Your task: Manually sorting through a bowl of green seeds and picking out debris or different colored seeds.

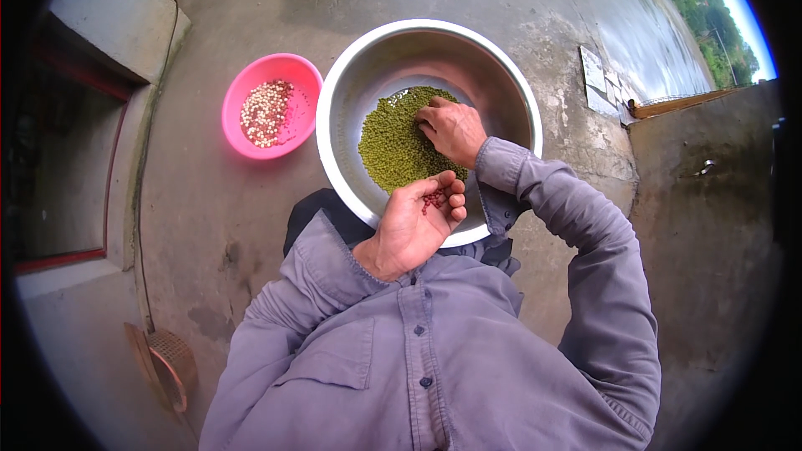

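A wide stainless steel basin (489, 69) stands in front of me, with a layer of green mung beans (391, 144) spread over its bottom. Palm up above the near rim, my left hand (413, 222) cups several small red beans (432, 202) in its curled fingers. My right hand (454, 131) reaches into the basin from the right, its thumb and fingers bent down at the mung beans. Whether a bean sits between those fingertips cannot be seen. Left of the basin is a pink plastic bowl (305, 84) with pale and red beans or seeds (266, 113) in it.
Concrete floor (207, 213) surrounds the basin. A wall with a dark, red-framed opening (75, 181) is at left, with a woven basket (172, 363) lower down. At right rises a low concrete wall (702, 200) with a metal tap (707, 167); flat slabs (598, 84) lie beyond.
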Motion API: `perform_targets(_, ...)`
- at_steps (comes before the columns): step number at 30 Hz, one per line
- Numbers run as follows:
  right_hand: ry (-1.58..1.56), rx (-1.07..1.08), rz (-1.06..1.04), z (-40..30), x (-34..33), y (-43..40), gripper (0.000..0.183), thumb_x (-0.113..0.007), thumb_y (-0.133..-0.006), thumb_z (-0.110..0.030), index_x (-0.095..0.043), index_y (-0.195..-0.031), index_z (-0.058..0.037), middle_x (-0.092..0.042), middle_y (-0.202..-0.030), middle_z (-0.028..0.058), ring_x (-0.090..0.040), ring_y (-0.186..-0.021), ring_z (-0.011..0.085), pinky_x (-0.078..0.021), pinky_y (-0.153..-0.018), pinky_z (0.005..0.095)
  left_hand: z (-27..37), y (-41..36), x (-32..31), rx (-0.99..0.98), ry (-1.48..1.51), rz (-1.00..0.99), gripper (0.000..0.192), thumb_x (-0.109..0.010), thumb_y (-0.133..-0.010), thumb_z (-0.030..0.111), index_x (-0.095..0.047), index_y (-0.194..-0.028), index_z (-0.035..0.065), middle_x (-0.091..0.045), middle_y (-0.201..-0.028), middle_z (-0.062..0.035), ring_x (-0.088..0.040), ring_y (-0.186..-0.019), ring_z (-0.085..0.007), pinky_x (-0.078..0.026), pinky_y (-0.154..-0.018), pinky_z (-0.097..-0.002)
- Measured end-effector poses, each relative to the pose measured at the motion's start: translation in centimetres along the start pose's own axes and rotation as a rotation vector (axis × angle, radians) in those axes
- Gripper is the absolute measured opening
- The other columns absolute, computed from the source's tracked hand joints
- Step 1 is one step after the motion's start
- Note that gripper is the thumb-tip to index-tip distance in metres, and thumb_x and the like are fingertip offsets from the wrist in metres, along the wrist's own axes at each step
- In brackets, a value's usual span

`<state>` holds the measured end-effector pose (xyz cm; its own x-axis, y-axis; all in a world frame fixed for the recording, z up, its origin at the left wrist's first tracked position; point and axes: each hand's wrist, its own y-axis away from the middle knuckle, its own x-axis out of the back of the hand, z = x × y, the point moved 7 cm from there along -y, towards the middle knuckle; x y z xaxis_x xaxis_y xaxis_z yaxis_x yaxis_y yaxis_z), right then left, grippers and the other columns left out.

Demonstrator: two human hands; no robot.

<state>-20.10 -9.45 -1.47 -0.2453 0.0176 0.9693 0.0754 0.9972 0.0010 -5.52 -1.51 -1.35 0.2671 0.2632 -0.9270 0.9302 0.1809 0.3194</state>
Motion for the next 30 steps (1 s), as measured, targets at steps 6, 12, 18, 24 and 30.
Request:
perform_targets(6,-0.243,0.012,0.179,1.0,1.1,0.6,0.016,-0.071,-0.090,-0.017,-0.076,-0.102,-0.0064,-0.072,-0.091,0.0152,-0.073,-0.081,0.0325,-0.0568,-0.073,0.0472,-0.1,0.0,0.2,0.009,0.022,0.009,0.018,-0.052,-0.104,0.010,-0.063,-0.113,-0.0011,-0.065,-0.107,-0.0147,-0.059,-0.091,-0.0222,-0.053,-0.086,-0.0359)
perform_targets(12,-1.025,-0.489,-0.087,4.8,-0.2,2.3,0.022,-0.071,-0.098,-0.018,-0.076,-0.098,0.0041,-0.072,-0.080,0.0045,-0.063,-0.065,0.0095,-0.0511,-0.055,0.0279,-0.1,-0.1,0.5,0.010,0.006,0.015,0.019,-0.052,-0.103,0.010,-0.064,-0.112,-0.0013,-0.065,-0.106,-0.0146,-0.059,-0.091,-0.0222,-0.053,-0.086,-0.0360)
perform_targets(18,-1.338,-0.716,-0.178,5.8,-1.6,4.1,0.019,-0.069,-0.102,-0.019,-0.074,-0.101,-0.0008,-0.070,-0.083,0.0009,-0.056,-0.061,0.0056,-0.0446,-0.051,0.0220,0.0,0.0,0.3,0.005,-0.013,0.018,0.020,-0.052,-0.103,0.011,-0.064,-0.113,-0.0015,-0.065,-0.106,-0.0142,-0.059,-0.091,-0.0221,-0.053,-0.087,-0.0359)
perform_targets(24,-1.537,-0.691,-0.247,4.7,-0.8,4.8,0.020,-0.069,-0.103,-0.020,-0.069,-0.106,-0.0003,-0.068,-0.090,0.0015,-0.046,-0.058,0.0051,-0.0369,-0.049,0.0221,0.1,-0.2,0.7,0.005,-0.002,-0.002,0.021,-0.051,-0.104,0.011,-0.064,-0.113,-0.0018,-0.066,-0.107,-0.0143,-0.060,-0.093,-0.0224,-0.053,-0.088,-0.0360)
perform_targets(30,-1.125,-0.356,-0.112,-0.3,7.0,6.9,0.018,-0.072,-0.100,-0.019,-0.072,-0.100,-0.0008,-0.068,-0.079,0.0015,-0.058,-0.068,0.0053,-0.0463,-0.057,0.0235,0.5,-0.5,0.5,-0.084,-0.023,0.067,0.021,-0.051,-0.104,0.012,-0.064,-0.113,-0.0015,-0.066,-0.107,-0.0142,-0.061,-0.097,-0.0234,-0.053,-0.091,-0.0369)
